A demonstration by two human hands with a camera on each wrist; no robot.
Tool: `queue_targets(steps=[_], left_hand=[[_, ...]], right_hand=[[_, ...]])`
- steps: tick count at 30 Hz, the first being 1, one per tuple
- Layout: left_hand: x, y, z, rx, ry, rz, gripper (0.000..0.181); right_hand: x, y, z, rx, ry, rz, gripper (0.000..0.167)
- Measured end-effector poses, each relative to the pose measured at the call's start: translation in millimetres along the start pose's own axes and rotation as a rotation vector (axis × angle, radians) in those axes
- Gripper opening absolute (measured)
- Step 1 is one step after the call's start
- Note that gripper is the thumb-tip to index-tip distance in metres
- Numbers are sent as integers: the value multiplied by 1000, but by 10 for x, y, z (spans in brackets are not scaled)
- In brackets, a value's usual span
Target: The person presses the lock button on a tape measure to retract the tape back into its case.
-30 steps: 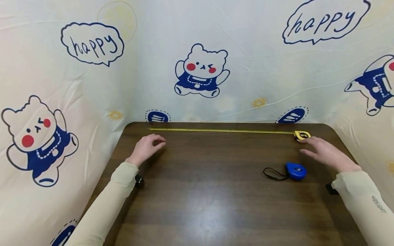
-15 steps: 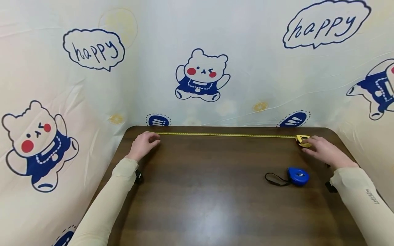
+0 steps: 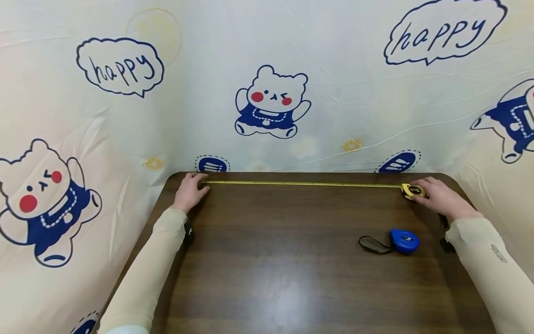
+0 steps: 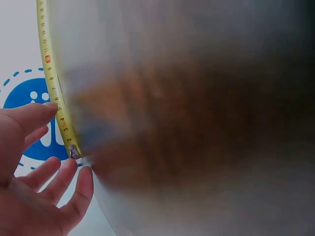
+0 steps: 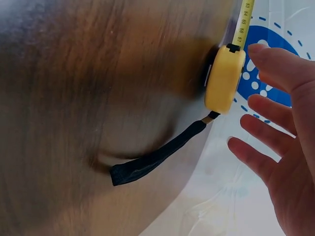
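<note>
Cloth printed with bears and "happy" bubbles [image 3: 346, 111] stands behind and beside the brown surface [image 3: 283, 273]. My left grip [image 3: 187, 192] is spread, holding nothing firmly: one digit reaches the blade's edge near the low numbers, and the others lie beside the metal hook [image 4: 74, 151]. My right grip [image 3: 440, 197] is also loose, digits apart around the yellow case [image 3: 410, 190]; I cannot tell whether they touch it.

Over the last second my left grip has shifted outward to the blade's end, and my right has closed in on the case. I judge that this puts both ends of the tape within reach, with neither secured.

Between them the yellow blade [image 3: 300, 184] lies drawn out along the far edge. A black strap [image 5: 158, 153] hangs off the case. Nearer me sits the blue tape measure [image 3: 404, 241], untouched.
</note>
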State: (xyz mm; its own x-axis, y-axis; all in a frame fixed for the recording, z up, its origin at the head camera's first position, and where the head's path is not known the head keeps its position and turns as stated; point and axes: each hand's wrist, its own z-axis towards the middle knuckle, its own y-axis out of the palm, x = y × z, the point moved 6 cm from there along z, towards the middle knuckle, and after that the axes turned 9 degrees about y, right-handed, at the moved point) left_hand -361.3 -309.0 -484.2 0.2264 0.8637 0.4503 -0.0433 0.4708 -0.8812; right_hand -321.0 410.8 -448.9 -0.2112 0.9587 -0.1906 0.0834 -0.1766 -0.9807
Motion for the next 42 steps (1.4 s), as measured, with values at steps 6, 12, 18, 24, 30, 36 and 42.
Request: queue_targets(steps=[6, 12, 18, 24, 30, 36, 42], left_hand=[[-7, -44, 76, -49, 5, 0, 46], [-10, -61, 98, -88, 7, 12, 41], [13, -64, 112, -105, 16, 7, 41], [-4, -49, 118, -127, 4, 21, 33], [-17, -71, 116, -132, -9, 51, 30], [-83, -129, 112, -114, -45, 102, 26], [-195, -165, 70, -80, -73, 141, 23]], right_hand=[[30, 41, 90, -4, -28, 16, 47], [2, 85, 160, -62, -27, 52, 54], [-59, 76, 201, -89, -37, 64, 54], [-68, 114, 211, -106, -32, 64, 52], [-37, 143, 233, -78, -39, 43, 49], [31, 183, 240, -115, 5, 33, 53], [71, 194, 248, -123, 20, 33, 53]])
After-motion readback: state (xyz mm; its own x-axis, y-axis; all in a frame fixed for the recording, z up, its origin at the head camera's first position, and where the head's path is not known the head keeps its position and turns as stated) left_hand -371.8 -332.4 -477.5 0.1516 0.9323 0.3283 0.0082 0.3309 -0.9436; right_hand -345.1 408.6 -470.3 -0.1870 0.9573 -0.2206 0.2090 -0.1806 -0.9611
